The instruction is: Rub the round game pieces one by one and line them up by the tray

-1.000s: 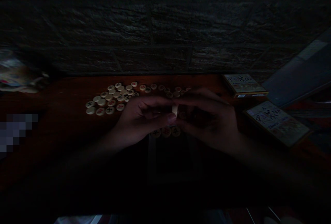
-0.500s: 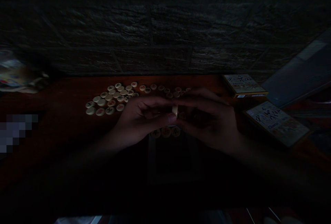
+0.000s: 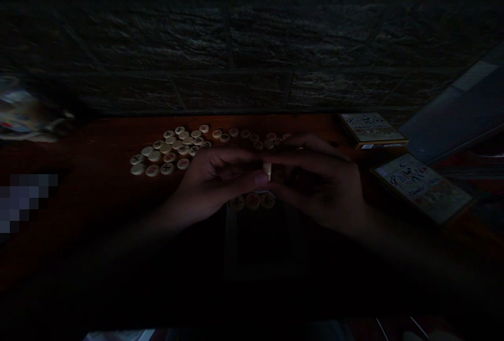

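Observation:
The scene is very dim. My left hand [image 3: 214,181] and my right hand [image 3: 321,183] meet above the reddish table [image 3: 98,194], fingers curled. Between their fingertips a pale round game piece [image 3: 267,169] is pinched on edge. Just below the hands three pale discs [image 3: 252,202] lie in a row at the top of a dark board or tray [image 3: 263,241]. A loose pile of similar marked discs [image 3: 169,152] lies to the left and behind, with a few more trailing right toward my right hand.
A dark brick wall [image 3: 252,42] rises behind the table. Two flat printed boxes [image 3: 372,128] [image 3: 423,186] lie at the right, a grey slanted panel [image 3: 457,115] beyond them. Pale clutter [image 3: 23,115] sits at far left.
Almost nothing has changed; both hands stay together on the pale piece, fingers shifting only slightly.

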{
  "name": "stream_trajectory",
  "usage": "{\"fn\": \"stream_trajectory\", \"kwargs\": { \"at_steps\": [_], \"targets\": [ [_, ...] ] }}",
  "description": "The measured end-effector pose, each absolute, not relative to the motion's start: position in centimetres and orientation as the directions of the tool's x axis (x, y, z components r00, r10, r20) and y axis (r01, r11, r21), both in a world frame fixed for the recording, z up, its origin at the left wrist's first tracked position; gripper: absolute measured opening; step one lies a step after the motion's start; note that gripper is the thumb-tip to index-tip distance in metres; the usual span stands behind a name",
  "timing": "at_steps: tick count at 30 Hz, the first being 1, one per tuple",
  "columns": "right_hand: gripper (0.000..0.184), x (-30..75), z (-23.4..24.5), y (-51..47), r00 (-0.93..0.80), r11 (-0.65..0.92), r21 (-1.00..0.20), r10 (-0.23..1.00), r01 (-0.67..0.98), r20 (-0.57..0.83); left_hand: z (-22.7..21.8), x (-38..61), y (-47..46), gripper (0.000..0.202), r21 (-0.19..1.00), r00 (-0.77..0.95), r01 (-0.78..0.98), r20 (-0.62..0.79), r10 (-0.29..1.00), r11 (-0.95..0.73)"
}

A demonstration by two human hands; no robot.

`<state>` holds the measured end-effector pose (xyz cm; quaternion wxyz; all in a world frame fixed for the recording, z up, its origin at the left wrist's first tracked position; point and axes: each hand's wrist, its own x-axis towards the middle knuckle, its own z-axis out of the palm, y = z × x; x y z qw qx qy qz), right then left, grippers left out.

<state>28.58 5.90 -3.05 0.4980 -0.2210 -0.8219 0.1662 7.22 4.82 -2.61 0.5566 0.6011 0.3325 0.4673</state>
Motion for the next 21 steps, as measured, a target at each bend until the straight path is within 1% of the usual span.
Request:
{"fn": "stream_trajectory", "kwargs": {
  "at_steps": [4, 8, 11, 17, 21],
  "targets": [
    [0.038, 28.56, -3.07, 5.93, -0.401, 0.841, -0.505, 0.538, 0.192, 0.742, -2.70, 7.19, 4.93, 0.024, 0.977, 0.327, -0.119, 0.206, 0.922, -0.176],
    [0.037, 28.64, -3.04, 5.90, -0.412, 0.833, -0.517, 0.550, 0.199, 0.727, -2.72, 7.08, 4.86, 0.022, 0.978, 0.318, -0.108, 0.205, 0.926, -0.179],
    [0.035, 28.65, -2.99, 5.90, -0.421, 0.842, -0.502, 0.536, 0.199, 0.731, -2.69, 7.06, 4.77, 0.021, 0.978, 0.318, -0.109, 0.205, 0.926, -0.180],
    [0.034, 28.57, -3.05, 5.89, -0.414, 0.843, -0.504, 0.534, 0.191, 0.737, -2.47, 7.19, 4.73, 0.014, 0.984, 0.339, -0.115, 0.167, 0.926, -0.136],
    [0.035, 28.56, -3.12, 5.81, -0.410, 0.834, -0.516, 0.547, 0.196, 0.730, -2.52, 7.15, 4.76, 0.016, 0.986, 0.353, -0.094, 0.163, 0.921, -0.139]
  ]
}}
